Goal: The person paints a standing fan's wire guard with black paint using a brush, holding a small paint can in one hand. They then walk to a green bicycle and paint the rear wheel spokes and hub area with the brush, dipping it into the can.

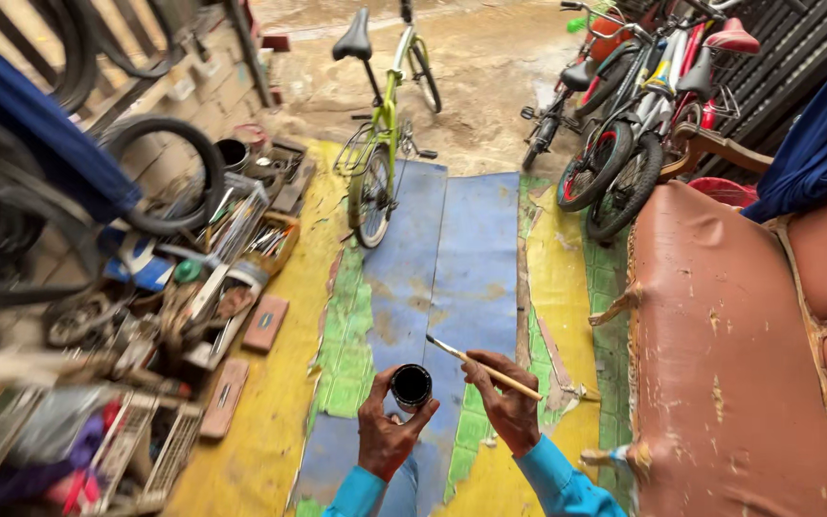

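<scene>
Along the left edge hang black tyres (160, 172) against a wall, with a blue cloth (40, 124) draped over them. Below them a clutter of tools (212, 278) and parts spreads across the floor, ending in wire racks (145, 450) at the lower left. Two flat brown blocks (265, 323) lie beside the clutter on the yellow mat (260, 421).

Further right, a green bike (385, 124) stands upright with its rear wheel on the edge of the blue mat (452, 258), which runs down the middle of the floor.

Low in the middle, the left hand (387, 433) is wrapped around a small black can (411, 386), its open mouth tilted toward the camera, held above the blue mat. Just to the right, the right hand (507, 404) pinches a thin brush (480, 367) between its fingers; the bristled tip points up and left, close to the can's rim but apart from it. Both sleeves are blue.

At the upper right, a cluster of bikes (624, 124), red and black, leans together near a dark shutter. Below them a worn brown sofa (729, 364), its covering cracked and peeling, fills the right side, with another blue cloth (825, 134) hanging above it.
</scene>
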### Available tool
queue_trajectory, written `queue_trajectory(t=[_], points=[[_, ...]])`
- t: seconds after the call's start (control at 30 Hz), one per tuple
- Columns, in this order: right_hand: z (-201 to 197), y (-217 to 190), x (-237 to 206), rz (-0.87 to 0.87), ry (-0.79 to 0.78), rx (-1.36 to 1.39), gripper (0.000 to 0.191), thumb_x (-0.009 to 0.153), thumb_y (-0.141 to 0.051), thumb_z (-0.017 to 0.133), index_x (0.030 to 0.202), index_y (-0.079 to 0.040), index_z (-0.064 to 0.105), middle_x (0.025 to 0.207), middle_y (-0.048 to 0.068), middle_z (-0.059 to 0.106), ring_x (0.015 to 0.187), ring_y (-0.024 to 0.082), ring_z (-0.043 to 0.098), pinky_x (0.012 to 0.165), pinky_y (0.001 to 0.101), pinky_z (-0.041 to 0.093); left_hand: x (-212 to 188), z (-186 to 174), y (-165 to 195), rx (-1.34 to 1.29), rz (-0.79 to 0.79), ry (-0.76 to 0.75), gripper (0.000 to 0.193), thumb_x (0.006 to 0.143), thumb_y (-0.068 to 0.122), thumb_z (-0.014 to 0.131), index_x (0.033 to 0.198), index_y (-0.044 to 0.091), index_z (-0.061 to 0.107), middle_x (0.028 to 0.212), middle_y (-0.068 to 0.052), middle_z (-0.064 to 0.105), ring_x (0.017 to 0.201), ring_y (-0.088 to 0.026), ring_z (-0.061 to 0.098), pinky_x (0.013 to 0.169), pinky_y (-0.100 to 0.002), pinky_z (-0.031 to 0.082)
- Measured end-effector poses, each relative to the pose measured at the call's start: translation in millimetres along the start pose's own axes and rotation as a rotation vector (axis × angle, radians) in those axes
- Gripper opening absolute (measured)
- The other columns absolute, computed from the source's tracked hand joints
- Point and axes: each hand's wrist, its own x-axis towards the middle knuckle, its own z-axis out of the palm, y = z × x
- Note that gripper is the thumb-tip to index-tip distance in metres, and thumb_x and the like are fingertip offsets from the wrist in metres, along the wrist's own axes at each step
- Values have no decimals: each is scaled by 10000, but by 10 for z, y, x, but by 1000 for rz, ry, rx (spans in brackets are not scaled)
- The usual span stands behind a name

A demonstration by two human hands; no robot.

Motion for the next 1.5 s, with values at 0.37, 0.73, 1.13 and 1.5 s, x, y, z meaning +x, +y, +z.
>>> queue_trajectory(t=[0.37,0.73,1.13,1.5], points=[[377,303,2647,36,74,33,252,937,-68,717,1164,41,730,972,143,800,837,184,783,731,304,657,2608,523,-436,86,85,-50,615,733,221,932,1243,98,609,1090,-106,753,1013,-284,765,862,-390,599],[494,1284,4843,155,-137,21,257,938,-97,716,1159,32,741,946,135,813,825,173,784,729,286,645,4368,1351,-1084,170,37,134,643,727,190,924,1280,77,616,1158,-125,732,1067,-301,731,916,-398,575],[126,2024,7306,44,-460,-179,206,907,-135,755,1082,-30,784,868,78,816,754,127,782,632,281,615,6071,2672,-1457,267,-195,423,634,730,197,907,1288,74,632,1215,-139,718,1104,-299,713,944,-401,568],[858,2841,8195,157,-452,-135,203,914,-124,746,1084,-18,782,828,76,809,737,121,767,646,276,614,7094,2728,-2481,231,-386,330,654,704,165,911,1295,99,640,1201,-119,706,1057,-296,711,836,-397,580]])
